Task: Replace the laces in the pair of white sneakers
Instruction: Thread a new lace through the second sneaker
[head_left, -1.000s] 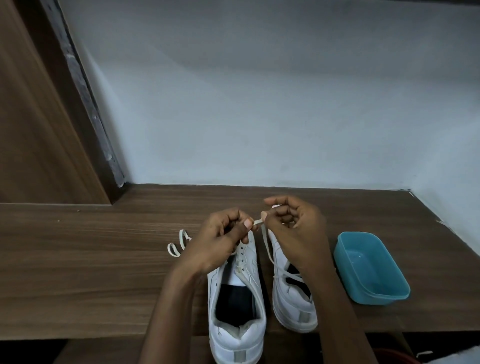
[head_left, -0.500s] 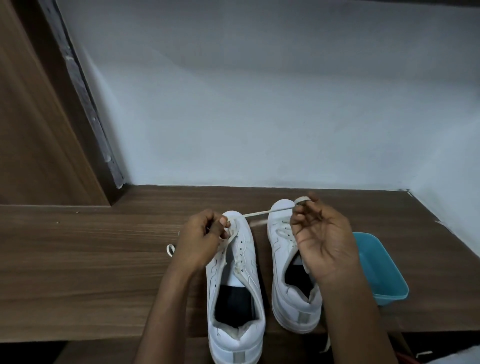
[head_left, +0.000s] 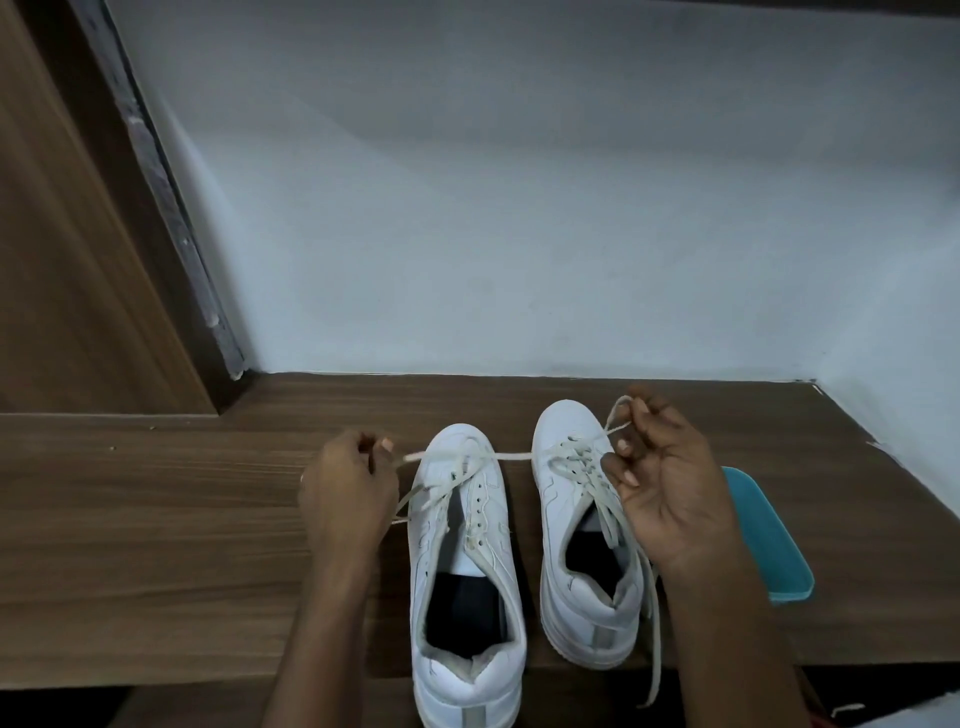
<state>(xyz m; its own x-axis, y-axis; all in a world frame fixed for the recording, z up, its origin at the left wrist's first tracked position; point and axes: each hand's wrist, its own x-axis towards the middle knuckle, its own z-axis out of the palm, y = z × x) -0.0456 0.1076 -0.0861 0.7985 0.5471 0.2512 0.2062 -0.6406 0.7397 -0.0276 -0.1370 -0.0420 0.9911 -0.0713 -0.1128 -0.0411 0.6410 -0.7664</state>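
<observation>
Two white sneakers stand side by side on the wooden table, toes pointing away from me. The left sneaker has a white lace stretched across its toe end, through the lowest eyelets. My left hand pinches one end of that lace left of the shoe. My right hand grips the other part of the lace, looped above the fingers. The right sneaker is loosely laced, with a lace end trailing over the table's front edge.
A teal plastic tub sits right of my right wrist, partly hidden by it. A grey wall runs along the back of the table, and a wooden panel stands at the left. The table's front edge lies just under the sneakers' heels.
My hands have moved apart, left hand to the left and right hand to the right. The lace is now drawn out across the left sneaker's toe end.
</observation>
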